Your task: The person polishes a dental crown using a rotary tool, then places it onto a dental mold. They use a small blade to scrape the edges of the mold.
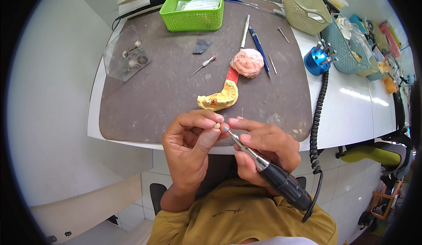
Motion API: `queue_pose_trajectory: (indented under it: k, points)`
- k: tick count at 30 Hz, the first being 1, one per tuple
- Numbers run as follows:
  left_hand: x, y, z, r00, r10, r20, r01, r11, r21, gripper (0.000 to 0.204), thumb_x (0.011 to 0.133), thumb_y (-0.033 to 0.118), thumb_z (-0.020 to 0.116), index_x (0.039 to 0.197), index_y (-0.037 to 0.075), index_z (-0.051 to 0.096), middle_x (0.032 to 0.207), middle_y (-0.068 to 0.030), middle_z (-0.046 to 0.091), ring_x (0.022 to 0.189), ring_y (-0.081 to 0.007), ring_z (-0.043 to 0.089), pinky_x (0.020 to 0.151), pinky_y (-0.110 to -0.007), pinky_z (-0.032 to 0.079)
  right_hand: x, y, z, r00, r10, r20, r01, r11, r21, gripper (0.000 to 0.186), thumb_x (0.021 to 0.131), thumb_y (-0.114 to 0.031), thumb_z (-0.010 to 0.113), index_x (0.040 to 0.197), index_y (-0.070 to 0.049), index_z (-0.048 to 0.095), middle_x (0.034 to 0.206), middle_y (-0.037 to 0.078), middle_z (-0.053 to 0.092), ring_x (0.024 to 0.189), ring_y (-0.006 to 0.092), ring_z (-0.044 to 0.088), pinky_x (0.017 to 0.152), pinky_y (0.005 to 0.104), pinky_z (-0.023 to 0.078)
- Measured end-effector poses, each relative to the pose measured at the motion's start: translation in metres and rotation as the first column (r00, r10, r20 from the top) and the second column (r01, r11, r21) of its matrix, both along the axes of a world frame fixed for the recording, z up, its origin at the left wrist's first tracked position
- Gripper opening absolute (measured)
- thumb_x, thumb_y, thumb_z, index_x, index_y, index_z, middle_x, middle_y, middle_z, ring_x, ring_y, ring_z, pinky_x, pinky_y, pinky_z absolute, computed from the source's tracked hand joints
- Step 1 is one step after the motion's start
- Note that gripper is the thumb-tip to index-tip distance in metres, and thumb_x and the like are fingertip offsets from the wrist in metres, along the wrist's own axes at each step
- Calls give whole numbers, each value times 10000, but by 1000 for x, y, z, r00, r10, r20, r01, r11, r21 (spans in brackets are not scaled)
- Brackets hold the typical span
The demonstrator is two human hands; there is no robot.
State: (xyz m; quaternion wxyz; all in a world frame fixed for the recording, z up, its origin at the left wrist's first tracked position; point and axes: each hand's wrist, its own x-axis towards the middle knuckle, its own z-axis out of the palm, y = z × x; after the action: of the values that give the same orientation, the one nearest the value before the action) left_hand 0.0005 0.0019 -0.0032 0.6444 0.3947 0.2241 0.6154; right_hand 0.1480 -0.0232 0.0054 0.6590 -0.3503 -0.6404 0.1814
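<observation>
Between the thumb and fingertips of my left hand is a small cream tooth-shaped piece. My right hand grips a black and silver rotary handpiece, whose pale blue tip is beside that piece; whether they touch I cannot tell. Just beyond my hands, a yellow dental cast with an orange patch rests on the brown mat. Above it a pink cast sits by a red strip. The handpiece's coiled cord runs down the desk's right side.
A clear box is at left, a green basket at back. A small screwdriver, blue pencil and silver tool lie on the mat. A blue bur stand and several baskets line the right.
</observation>
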Motion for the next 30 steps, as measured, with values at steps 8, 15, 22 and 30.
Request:
queue_pose_trajectory:
  k: [8,15,22,30]
  points:
    - [0,-1,1,1000,-6,16,6,1000,-13,136,861,-111,659,947,-23,598,1030,-178,648,908,-214,701,830,-353,620,-2,0,-2,999,-29,17,29,999,14,302,709,3,809,970,26,658,833,162,716,871,324,746,793,423,624]
    - [0,0,1,1000,-17,-5,17,1000,-8,154,834,-147,662,905,-25,599,1018,-179,644,904,-219,700,823,-348,618,0,1,-1,1000,-14,23,13,1000,15,297,711,-3,815,968,24,668,860,174,722,884,315,745,816,434,619]
    - [-1,0,3,1000,-28,-9,27,1000,-14,156,831,-154,661,901,-26,606,1015,-179,642,903,-221,699,831,-342,610,0,0,0,1000,-5,27,5,1000,6,278,713,-5,815,953,24,678,882,178,728,888,318,743,831,444,613]
    - [-2,2,1,999,-35,-11,35,999,3,154,831,-157,660,904,-28,618,1018,-178,641,913,-227,700,827,-338,607,1,1,-1,1000,3,18,-3,1000,10,282,710,-4,812,956,33,678,868,171,725,882,321,744,834,443,610]
